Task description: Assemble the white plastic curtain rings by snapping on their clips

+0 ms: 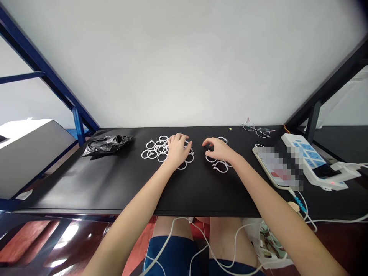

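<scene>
Rings (156, 148) of white plastic lay in a loose heap on the black table (115, 184), and the left hand (177, 148) rested palm down on the right edge of that heap, fingers spread and slightly curled over several of them; whether it pinched any ring could not be told. A smaller cluster of rings (220, 165) lay just to the right, under and beside the right hand (219, 149), whose fingers were bent downward with the tips near the table, touching the cluster but not plainly gripping one. Both hands sat close together, a narrow strip of bare table between them. Farther left lay a crumpled black bag (107, 144). To the right were a phone (273, 168), a power strip (313, 161) and a pair of glasses (260, 131)
</scene>
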`<action>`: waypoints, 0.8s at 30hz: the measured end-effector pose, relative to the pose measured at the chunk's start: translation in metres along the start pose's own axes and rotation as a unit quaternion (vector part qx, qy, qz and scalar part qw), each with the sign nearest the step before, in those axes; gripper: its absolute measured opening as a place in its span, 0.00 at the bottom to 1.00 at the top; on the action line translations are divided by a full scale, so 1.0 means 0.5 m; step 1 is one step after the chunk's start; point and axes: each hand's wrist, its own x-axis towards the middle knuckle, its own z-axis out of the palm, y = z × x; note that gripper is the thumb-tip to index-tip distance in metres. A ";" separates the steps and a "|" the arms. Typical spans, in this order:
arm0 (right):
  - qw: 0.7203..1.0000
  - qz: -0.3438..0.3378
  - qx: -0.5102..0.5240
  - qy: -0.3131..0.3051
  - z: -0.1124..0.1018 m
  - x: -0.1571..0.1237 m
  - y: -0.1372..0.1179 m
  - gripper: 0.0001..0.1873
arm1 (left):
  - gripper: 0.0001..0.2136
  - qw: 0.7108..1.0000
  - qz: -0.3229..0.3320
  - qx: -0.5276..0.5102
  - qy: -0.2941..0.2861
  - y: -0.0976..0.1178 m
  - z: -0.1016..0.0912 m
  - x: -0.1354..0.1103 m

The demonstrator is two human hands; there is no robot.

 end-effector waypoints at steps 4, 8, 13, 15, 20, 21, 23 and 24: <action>1.000 0.003 -0.016 -0.026 -0.004 -0.003 -0.004 0.17 | 0.07 0.999 0.042 -0.029 0.011 0.007 -0.001 0.000; 1.000 0.013 0.010 -0.021 0.011 0.004 -0.001 0.15 | 0.06 0.997 0.065 -0.045 0.006 0.012 -0.002 -0.001; 0.998 0.007 0.056 0.030 0.023 0.011 0.009 0.12 | 0.06 0.995 0.074 -0.062 -0.007 0.015 -0.003 -0.001; 0.994 -0.002 0.092 0.066 0.026 0.012 0.010 0.10 | 0.06 0.994 0.080 -0.072 -0.012 0.018 -0.004 -0.001; 0.978 -0.035 0.146 0.144 0.034 0.011 -0.002 0.07 | 0.06 0.987 0.116 -0.110 -0.028 0.032 -0.014 -0.003; 0.976 -0.038 0.147 0.157 0.036 0.009 -0.005 0.07 | 0.06 0.985 0.123 -0.115 -0.032 0.033 -0.015 -0.003; 0.974 -0.041 0.142 0.173 0.041 0.007 -0.008 0.09 | 0.06 0.982 0.137 -0.122 -0.038 0.035 -0.016 -0.003; 0.974 -0.044 0.140 0.173 0.044 0.006 -0.009 0.10 | 0.05 0.981 0.142 -0.127 -0.040 0.034 -0.015 -0.003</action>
